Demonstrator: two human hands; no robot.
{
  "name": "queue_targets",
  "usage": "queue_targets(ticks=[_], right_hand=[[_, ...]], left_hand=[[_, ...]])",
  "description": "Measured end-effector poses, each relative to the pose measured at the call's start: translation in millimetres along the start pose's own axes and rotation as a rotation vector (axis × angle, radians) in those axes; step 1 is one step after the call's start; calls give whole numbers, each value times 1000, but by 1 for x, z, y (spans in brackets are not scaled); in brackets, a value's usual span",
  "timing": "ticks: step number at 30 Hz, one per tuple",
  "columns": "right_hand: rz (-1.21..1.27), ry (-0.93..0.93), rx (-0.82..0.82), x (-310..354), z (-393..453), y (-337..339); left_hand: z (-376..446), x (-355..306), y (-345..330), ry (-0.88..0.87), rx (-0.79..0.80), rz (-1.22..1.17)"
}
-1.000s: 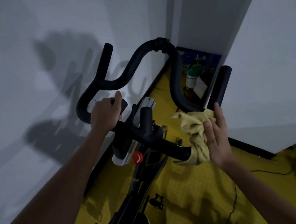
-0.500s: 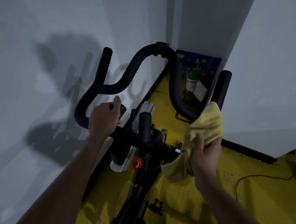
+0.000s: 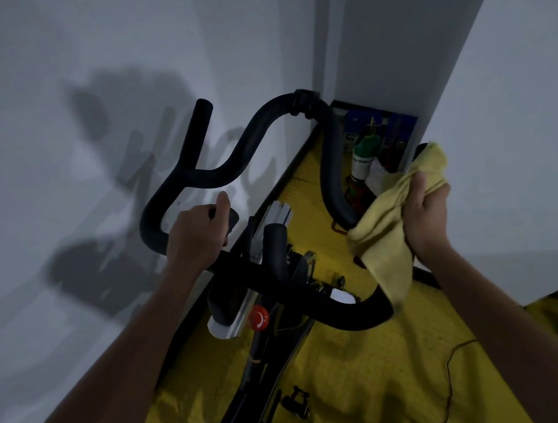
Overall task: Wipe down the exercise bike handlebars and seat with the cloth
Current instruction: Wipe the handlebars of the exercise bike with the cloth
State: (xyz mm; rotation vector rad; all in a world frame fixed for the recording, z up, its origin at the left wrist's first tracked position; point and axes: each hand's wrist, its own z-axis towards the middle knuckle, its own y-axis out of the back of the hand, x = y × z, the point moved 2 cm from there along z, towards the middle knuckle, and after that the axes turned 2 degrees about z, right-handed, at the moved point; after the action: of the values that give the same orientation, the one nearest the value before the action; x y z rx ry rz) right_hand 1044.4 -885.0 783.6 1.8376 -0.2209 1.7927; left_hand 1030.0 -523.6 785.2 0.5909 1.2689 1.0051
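Yellow cloth [image 3: 389, 224] bunched in our right hand [image 3: 424, 216] wraps the right horn of the handlebars [image 3: 231, 168] — fingers curled round fabric and bar alike. Our left hand [image 3: 197, 237] grips the left side of the bar. The horn's long axis runs up and away from us, so the right hand is best placed to stroke along it — the seat is out of view.

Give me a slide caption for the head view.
Right hand wraps yellow cloth around bike handlebar's right horn; left hand grips the bar.
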Motion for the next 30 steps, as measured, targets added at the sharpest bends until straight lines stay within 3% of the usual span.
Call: queue_targets(ticks=[8,17,24,30], right_hand=[[121,-60,-88,6,21,-1],[365,-350,141,-32,-79,10],[493,-511,81,-42,-162,2],[269,-438,69,-37,-131,0]], left_hand=[[-1,-1,2,33,-11,-66],[-2,-4,2,88,8,-44],[-1,-3,1,128,11,-32],[-2,0,2,124,8,-59]])
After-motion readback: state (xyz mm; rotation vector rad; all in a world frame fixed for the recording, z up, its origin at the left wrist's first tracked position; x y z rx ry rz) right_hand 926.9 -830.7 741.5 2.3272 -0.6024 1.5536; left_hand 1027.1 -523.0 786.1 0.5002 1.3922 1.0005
